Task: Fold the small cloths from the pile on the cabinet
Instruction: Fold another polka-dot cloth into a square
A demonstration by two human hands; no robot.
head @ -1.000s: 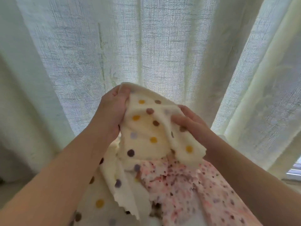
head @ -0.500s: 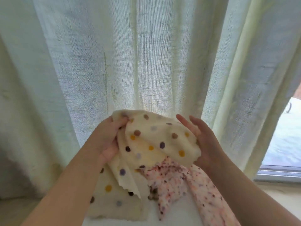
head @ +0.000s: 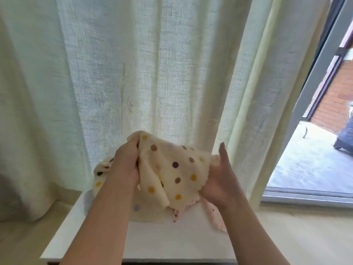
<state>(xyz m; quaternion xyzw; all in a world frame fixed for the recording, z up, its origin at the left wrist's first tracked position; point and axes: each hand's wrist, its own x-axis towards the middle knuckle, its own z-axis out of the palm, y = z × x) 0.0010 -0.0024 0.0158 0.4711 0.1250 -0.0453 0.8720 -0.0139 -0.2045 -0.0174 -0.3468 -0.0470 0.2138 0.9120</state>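
Left hand [head: 125,165] and right hand [head: 219,180] each grasp a corner of the dotted cloth [head: 177,173], raised above the pile [head: 147,212] at the rear edge of the cabinet [head: 172,243].

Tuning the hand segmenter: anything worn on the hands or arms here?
Nothing visible. The left hand and right hand are bare: no gloves, rings or watch show. The left forearm and right forearm are bare to the bottom edge, with no sleeves in view.
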